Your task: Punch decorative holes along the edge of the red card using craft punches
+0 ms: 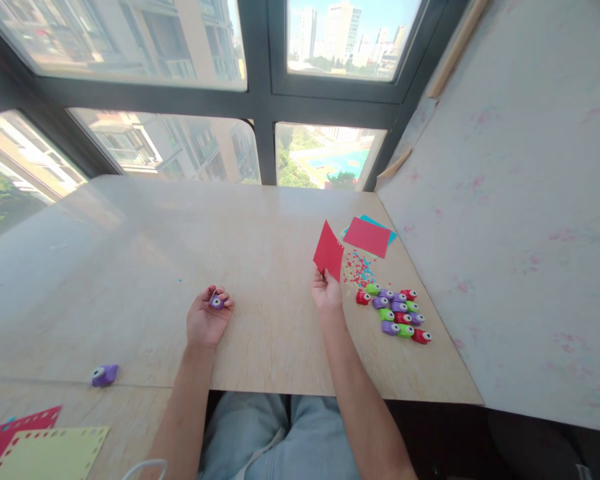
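Along the near left edge of the pale wooden tabletop (130, 280) lie a red sheet of card with a punched border (10, 433) and a pale yellow sheet with the same edging (50, 455). Just beyond them a lone small purple plastic paper punch (105, 375) sits apart. Near the middle, the left hand (207, 319) rests palm up on the table, its fingers curled around a second small purple punch (216, 301), held between thumb and fingertips. Further right, the right hand (326, 291) pinches the near corner of a red square of paper (329, 253), which stands up above the fingers. Right again, red and blue paper confetti (359, 269) is scattered, with a cluster of red, green and purple punches (396, 312) nearer and a flat red sheet over a blue one (367, 236) farther off.
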The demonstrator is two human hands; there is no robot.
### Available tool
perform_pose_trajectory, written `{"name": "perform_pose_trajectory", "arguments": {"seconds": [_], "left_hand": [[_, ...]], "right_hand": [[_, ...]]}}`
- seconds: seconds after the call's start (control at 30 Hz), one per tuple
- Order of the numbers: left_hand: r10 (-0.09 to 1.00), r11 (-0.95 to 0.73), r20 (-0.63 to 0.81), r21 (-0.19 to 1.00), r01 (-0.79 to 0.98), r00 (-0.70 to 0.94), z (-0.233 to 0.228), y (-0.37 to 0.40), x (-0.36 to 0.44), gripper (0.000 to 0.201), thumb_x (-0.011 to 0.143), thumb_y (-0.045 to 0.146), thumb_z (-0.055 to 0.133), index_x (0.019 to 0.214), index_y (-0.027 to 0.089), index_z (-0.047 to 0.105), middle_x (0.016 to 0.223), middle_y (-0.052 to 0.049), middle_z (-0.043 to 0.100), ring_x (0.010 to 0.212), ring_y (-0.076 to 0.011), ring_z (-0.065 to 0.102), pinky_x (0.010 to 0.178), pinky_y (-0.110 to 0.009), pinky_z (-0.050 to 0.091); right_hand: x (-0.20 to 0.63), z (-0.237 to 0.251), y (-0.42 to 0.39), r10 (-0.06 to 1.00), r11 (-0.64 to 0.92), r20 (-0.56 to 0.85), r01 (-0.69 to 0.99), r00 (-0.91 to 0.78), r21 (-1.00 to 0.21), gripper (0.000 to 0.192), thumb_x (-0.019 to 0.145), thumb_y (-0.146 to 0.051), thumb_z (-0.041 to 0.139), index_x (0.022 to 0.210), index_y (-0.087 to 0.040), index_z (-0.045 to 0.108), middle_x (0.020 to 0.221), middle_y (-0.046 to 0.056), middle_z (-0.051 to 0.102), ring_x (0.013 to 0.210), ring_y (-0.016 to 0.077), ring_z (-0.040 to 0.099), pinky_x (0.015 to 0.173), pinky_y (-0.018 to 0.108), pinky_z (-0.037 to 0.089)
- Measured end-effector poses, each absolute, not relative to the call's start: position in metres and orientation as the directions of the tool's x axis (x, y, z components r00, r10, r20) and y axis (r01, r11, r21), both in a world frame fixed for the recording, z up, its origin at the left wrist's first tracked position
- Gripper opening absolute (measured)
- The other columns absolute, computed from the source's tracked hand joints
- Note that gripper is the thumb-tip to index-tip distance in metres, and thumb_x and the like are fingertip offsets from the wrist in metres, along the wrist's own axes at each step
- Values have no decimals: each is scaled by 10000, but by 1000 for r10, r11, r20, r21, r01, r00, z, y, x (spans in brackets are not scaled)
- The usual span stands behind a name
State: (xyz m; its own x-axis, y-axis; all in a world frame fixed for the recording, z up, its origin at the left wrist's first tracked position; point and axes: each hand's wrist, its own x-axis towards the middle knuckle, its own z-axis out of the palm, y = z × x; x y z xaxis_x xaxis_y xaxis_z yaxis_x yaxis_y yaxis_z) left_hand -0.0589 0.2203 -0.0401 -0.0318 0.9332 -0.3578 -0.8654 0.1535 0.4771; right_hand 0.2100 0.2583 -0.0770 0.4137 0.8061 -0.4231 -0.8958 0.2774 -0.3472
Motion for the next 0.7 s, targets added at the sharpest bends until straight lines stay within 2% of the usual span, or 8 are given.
{"name": "perform_pose_trajectory", "arguments": {"seconds": [0.23,0.43,0.57,0.7], "left_hand": [[929,150,-369,465,-873,-38,-39,220,-58,148,822,98,487,752,136,610,708,-27,588,573,-109,553,507,-231,441],[934,159,-355,480,-863,-26,-39,220,-59,119,824,111,519,753,144,609,710,-21,595,574,-105,558,510,-227,448],[935,156,-353,486,-860,-29,-39,219,-58,127,825,107,515,748,144,610,700,-19,588,568,-104,552,506,-224,445],[932,151,-362,467,-871,-32,-38,219,-58,149,822,93,489,743,134,609,695,-22,578,564,-106,543,500,-226,442]], "right_hand": [[213,-65,258,771,349,-424,-872,476,-344,288,845,26,473,829,-209,639,768,-42,727,760,48,700,818,170,565],[206,-54,268,805,348,-370,-875,463,-338,267,861,1,479,899,-196,656,872,-7,743,842,69,703,874,206,558],[204,-49,282,804,347,-409,-899,432,-267,291,873,7,448,904,-210,640,798,-22,731,821,76,709,854,232,580],[211,-48,299,798,336,-444,-913,406,-230,333,909,13,376,856,-209,619,708,-34,706,721,61,704,804,204,589]]}}
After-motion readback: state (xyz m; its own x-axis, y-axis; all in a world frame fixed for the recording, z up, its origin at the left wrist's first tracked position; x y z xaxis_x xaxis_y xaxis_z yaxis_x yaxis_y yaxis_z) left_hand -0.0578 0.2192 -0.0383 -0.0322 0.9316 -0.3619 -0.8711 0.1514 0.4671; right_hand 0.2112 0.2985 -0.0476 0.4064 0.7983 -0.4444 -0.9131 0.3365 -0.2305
